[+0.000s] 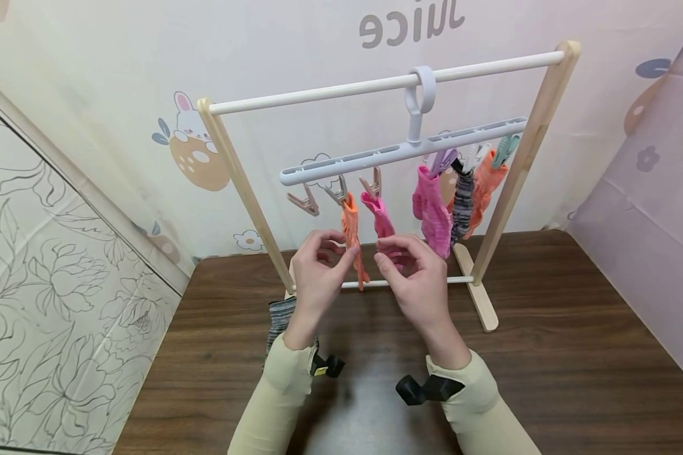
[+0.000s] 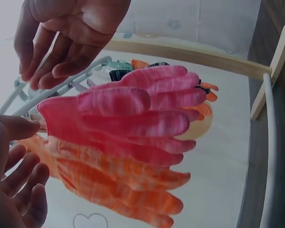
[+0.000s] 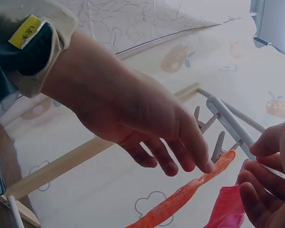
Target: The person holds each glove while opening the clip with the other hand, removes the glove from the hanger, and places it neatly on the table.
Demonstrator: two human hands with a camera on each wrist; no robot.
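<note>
An orange glove (image 1: 350, 221) hangs by its cuff from a grey clothespin (image 1: 338, 189). Beside it, a beige clothespin (image 1: 372, 183) holds a pink glove (image 2: 118, 114). My left hand (image 1: 324, 262) is at the orange glove, its thumb and fingertips overlapping it in the head view. Its fingers are loosely bent and apart in the left wrist view. My right hand (image 1: 412, 268) is raised in front of the pink glove, thumb and fingers slightly curved with a gap between them. Both clothespins hang from a grey hanger (image 1: 347, 165). Another beige clothespin (image 1: 304, 202) hangs bare at the left end.
The hanger hooks over the white rod (image 1: 319, 95) of a wooden stand (image 1: 537, 139). On its right side hang another pink glove (image 1: 432, 212), a striped dark glove (image 1: 463, 202) and an orange glove (image 1: 484, 189). A grey striped knit piece (image 1: 281, 316) lies on the table (image 1: 216, 354).
</note>
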